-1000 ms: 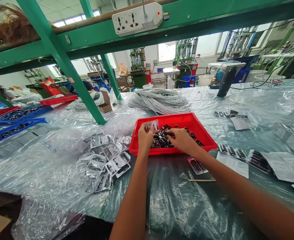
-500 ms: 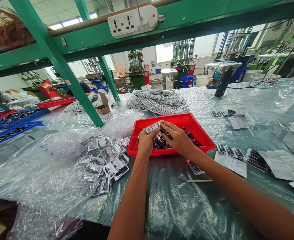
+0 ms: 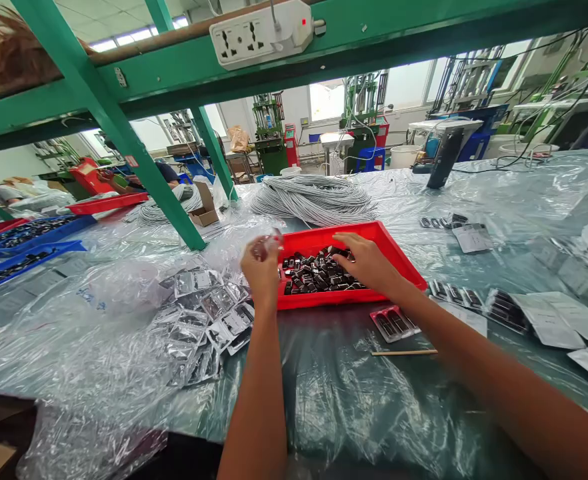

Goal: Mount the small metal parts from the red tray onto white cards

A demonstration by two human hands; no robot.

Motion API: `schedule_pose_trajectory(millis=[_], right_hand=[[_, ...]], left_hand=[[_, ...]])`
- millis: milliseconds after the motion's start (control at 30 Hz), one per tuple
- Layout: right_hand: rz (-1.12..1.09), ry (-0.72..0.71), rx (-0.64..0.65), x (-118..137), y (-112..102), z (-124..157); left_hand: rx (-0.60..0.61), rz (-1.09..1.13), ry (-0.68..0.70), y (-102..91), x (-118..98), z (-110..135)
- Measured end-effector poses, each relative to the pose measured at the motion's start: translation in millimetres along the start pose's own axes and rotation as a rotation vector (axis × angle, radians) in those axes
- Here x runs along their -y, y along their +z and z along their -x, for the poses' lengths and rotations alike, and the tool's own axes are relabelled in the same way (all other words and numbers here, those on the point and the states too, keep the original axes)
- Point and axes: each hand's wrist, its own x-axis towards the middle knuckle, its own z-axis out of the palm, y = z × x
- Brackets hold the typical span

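Stretching away beneath both hands is one table [image 3: 334, 400] under clear plastic film. Beyond the hands lies one large grey cable coil [image 3: 314, 200], and on their near side of it stands one red tray [image 3: 399, 260]. Just left of the left hand sprawls one heap of silver packets [image 3: 199, 287], too overlapped to count. Two bare hands are at work: the right hand [image 3: 367, 260] hangs over the tray, thumb and fingers apart and loosely curved, with no grip on anything that shows; the left hand [image 3: 263, 267] is at the tray's left end, fingers closed on one clear packet [image 3: 274, 239] — blurred, contents unclear. Nearer than the right hand lie one red-edged pack [image 3: 393, 324] and, closer still, one thin stick [image 3: 404, 353]. Smallest are the black pieces [image 3: 319, 272], between the hands in the tray — dozens, piled too thickly for an exact count.
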Motion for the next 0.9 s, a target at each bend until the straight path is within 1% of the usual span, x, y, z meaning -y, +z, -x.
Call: schedule_pose_trajectory(millis=[67, 100, 133, 167, 200, 267, 300, 333, 367, 433, 500, 533, 567, 633, 667, 700, 733, 800, 867, 900], right_hand=[[0.022, -0.008, -0.013, 5.9, -19.8, -1.1], [0.02, -0.007, 0.012, 9.6, -31.1, 1.5], [0.013, -0.005, 0.07, 13.3, -42.3, 7.3], [0.008, -0.009, 0.162, 16.5, -52.6, 16.8], [0.009, -0.027, 0.284, 18.8, -61.5, 30.1], [0.059, -0.109, 0.523, 19.1, -72.9, 66.9], [0.111, -0.169, 0.6, 16.7, -75.1, 88.8], [0.181, -0.23, 0.612, 12.7, -75.2, 111.3], [0.258, -0.293, 0.586, 7.5, -73.8, 133.3], [0.416, -0.39, 0.462, -4.3, -69.2, 171.4], [0.496, -0.428, 0.36, -14.3, -66.8, 197.4], [0.498, -0.43, 0.33, -17.6, -67.8, 205.7], [0.479, -0.422, 0.314, -19.5, -70.6, 211.5], [0.403, -0.387, 0.283, -19.2, -81.0, 218.0], [0.358, -0.345, 0.257, -17.3, -88.1, 220.1], [0.308, -0.288, 0.222, -14.7, -95.8, 222.0], [0.25, -0.22, 0.183, -11.7, -103.7, 224.3], [0.124, -0.087, 0.104, -5.9, -118.8, 230.1], [0.002, 0.011, 0.045, -1.8, -131.2, 237.1], [-0.048, 0.058, 0.024, -0.3, -136.2, 240.4]], left_hand=[[-0.2, -0.032, 0.038, -13.8, -3.3, -10.2], [-0.29, -0.062, 0.063, -21.4, -5.0, -14.2], [-0.371, -0.106, 0.094, -29.3, -6.4, -17.1], [-0.437, -0.163, 0.131, -37.0, -7.4, -18.9], [-0.484, -0.232, 0.172, -44.3, -7.9, -19.5], [-0.513, -0.381, 0.263, -57.0, -8.2, -16.9], [-0.497, -0.446, 0.316, -61.8, -8.3, -13.3], [-0.47, -0.498, 0.371, -65.3, -8.6, -7.8], [-0.433, -0.531, 0.426, -67.3, -9.2, -0.2], [-0.327, -0.546, 0.53, -66.0, -11.2, 22.3], [-0.144, -0.522, 0.609, -56.6, -13.0, 54.5], [0.003, -0.514, 0.637, -48.9, -13.4, 73.1], [0.183, -0.499, 0.667, -39.6, -13.5, 92.6], [0.585, -0.529, 0.668, -17.6, -13.2, 130.3], [0.751, -0.571, 0.668, -5.9, -13.4, 147.0], [0.874, -0.624, 0.661, 5.5, -14.0, 161.3], [0.956, -0.696, 0.652, 16.0, -15.2, 172.9], [1.051, -0.85, 0.645, 32.5, -18.7, 187.9], [1.097, -0.95, 0.676, 40.4, -23.0, 193.6], [1.109, -0.97, 0.697, 40.7, -25.3, 194.1]])
